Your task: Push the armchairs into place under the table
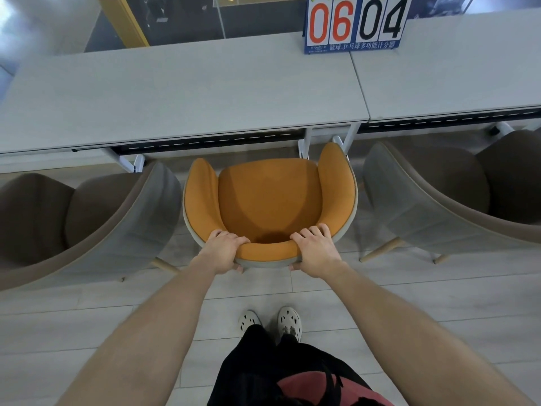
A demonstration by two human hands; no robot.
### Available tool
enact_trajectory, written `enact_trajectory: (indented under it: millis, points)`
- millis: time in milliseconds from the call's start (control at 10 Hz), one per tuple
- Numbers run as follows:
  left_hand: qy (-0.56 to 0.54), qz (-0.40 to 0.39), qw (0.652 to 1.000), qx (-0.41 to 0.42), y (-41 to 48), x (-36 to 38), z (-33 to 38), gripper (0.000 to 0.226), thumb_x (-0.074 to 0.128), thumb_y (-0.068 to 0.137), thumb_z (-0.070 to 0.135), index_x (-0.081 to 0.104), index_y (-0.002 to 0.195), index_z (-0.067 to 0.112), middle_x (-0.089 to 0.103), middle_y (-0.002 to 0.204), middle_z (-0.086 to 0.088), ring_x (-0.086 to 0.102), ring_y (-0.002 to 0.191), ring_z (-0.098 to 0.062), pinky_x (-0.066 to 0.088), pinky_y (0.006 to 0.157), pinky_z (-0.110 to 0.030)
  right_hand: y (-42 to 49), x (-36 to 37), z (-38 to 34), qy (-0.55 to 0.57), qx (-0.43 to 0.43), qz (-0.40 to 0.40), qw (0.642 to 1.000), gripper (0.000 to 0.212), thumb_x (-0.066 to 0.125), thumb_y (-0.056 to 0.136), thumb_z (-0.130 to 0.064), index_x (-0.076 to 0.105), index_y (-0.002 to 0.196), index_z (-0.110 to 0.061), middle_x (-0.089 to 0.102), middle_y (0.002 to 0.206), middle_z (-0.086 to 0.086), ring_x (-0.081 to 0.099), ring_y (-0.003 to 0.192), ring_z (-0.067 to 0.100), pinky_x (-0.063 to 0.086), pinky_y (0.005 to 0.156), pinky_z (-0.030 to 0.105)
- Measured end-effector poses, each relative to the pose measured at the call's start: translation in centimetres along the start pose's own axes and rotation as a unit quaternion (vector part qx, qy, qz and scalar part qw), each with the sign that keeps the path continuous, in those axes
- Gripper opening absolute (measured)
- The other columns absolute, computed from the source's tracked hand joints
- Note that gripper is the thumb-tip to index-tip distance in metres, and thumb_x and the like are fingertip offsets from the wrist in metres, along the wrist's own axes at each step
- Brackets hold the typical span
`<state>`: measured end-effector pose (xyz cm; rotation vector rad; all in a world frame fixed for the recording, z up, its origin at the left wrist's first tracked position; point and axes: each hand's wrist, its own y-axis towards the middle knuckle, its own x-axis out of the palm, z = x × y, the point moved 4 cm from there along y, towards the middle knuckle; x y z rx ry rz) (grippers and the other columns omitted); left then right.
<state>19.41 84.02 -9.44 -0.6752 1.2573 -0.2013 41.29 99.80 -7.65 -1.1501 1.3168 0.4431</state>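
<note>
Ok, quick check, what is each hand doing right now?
Left hand: closed on the back rim of the orange armchair.
Right hand: closed on the same rim, further right.

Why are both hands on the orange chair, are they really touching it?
Touching. The head view shows the left hand and right hand both wrapped over the top of the orange armchair's backrest, fingers curled inside and thumbs behind it.

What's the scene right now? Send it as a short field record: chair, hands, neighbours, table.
chair in hand: orange armchair, front at the table edge, seat not yet under
left hand: gripping the backrest rim
right hand: gripping the backrest rim
neighbours: grey armchair on the left, grey armchair on the right
table: pale top
on table: scoreboard reading 06 04
</note>
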Motion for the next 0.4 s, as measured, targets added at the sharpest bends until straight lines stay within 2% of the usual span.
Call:
enact_trajectory:
  millis: [200,400]
  points:
    - [0.015,0.032,0.999,-0.016,-1.4,-0.3,1.5,0.097,0.086,0.083,0.054,0.039,0.164,0.029,0.048,0.165,0.001,0.039,0.155,-0.024,0.014,0.134,-0.051,0.4,-0.2,0.1,-0.022,-0.004,-0.024,0.999,0.084,0.077,0.085,-0.070,0.051,0.151,-0.024,0.060,0.146,0.002,0.050,0.141,0.031,0.017,0.132,0.059]
    - [-0.001,0.054,0.998,-0.030,-4.6,-1.5,3.0,0.092,0.078,0.094,0.040,0.028,0.170,0.022,0.031,0.175,-0.005,0.025,0.163,-0.026,0.018,0.134,-0.048,-0.6,-2.3,-0.3,-0.017,-0.007,-0.036,0.999,0.070,0.075,0.094,-0.051,0.050,0.152,-0.020,0.056,0.152,0.005,0.047,0.146,0.030,0.023,0.131,0.057]
